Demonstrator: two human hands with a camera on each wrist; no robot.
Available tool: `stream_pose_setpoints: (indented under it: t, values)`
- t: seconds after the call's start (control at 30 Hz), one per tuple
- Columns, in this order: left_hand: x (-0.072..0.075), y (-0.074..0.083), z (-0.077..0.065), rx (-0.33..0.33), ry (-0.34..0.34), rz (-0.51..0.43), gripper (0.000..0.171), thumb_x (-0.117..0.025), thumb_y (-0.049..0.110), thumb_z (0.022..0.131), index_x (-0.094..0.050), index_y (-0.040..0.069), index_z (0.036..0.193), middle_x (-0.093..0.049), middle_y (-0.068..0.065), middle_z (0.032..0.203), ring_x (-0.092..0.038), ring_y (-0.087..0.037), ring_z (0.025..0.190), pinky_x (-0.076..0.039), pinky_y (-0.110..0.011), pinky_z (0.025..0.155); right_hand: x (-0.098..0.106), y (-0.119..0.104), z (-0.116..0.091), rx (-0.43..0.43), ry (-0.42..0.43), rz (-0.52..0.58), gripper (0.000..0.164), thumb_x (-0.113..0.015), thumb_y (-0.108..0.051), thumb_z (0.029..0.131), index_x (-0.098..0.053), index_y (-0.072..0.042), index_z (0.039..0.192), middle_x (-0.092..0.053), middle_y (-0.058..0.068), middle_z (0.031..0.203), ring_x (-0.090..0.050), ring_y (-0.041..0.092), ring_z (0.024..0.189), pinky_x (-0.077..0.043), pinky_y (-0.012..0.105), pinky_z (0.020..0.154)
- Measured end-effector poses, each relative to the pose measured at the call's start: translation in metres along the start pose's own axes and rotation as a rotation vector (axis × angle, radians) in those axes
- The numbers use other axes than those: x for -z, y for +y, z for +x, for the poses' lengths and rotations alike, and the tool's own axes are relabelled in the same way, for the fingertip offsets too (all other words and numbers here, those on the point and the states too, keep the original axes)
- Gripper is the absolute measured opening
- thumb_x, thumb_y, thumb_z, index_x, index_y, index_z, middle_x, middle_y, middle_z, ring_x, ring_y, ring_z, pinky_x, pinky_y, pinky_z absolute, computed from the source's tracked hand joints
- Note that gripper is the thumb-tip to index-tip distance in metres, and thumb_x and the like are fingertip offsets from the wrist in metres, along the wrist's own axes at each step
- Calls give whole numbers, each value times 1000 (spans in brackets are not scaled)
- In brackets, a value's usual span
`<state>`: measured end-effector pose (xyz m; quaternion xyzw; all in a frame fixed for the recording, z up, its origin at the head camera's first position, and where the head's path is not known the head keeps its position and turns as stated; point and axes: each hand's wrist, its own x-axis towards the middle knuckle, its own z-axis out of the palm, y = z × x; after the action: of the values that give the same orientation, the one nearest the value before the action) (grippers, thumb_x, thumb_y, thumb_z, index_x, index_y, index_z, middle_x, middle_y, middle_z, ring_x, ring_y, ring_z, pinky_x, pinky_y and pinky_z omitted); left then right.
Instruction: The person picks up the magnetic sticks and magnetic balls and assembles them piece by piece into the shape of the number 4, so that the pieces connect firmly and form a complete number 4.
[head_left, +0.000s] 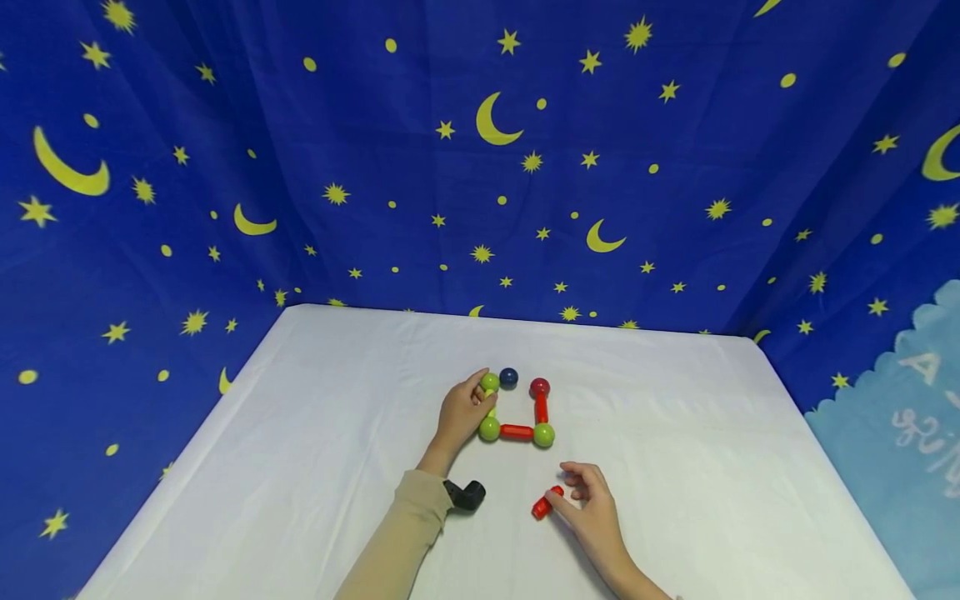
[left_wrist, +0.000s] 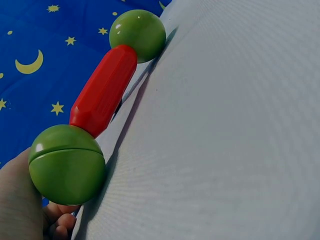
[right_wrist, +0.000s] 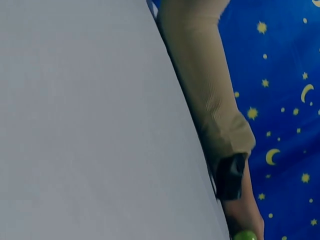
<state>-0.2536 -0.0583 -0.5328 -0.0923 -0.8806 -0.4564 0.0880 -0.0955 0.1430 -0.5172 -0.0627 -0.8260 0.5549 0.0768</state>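
A three-sided frame of toy rods and balls lies on the white table. My left hand (head_left: 461, 412) grips its left side, a lime rod (head_left: 491, 410) between an upper green ball (head_left: 490, 382) and a lower green ball (head_left: 489, 429). A red rod (head_left: 517, 432) joins that lower ball to another green ball (head_left: 543, 435), from which a second red rod (head_left: 542, 408) leads to a red ball (head_left: 539, 387). Nearer me, my right hand (head_left: 592, 504) has its thumb over a loose red rod (head_left: 542, 507), index finger apart from it.
A dark blue ball (head_left: 508, 378) sits right beside the upper green ball, along the frame's far side. On the left sleeve is a black wrist device (head_left: 467, 496). Blue star-patterned cloth (head_left: 525, 183) hangs behind the white tabletop (head_left: 337, 400).
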Motion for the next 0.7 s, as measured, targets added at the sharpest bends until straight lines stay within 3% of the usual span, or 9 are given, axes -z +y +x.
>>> stream_pose_setpoints:
  t: [0.3,0.7]
  values:
    - [0,2,0,4,4,1,49,-68,20,85,-57,7,130,-58,-2,75,-44,-8,64,-36,-21,64,-7,2,-10,42,-59,-159,57,-88,-23,62,-63,-12,111,-56,0,111,-50,9,101,-42,21,83]
    - [0,3,-1,-10,8,7,48,-67,21,85,-58,6,130,-56,-1,74,-44,-9,65,-36,-21,63,-8,5,-10,98,-64,-214,53,-87,-14,61,-64,-11,109,-55,0,104,-51,9,97,-45,23,83]
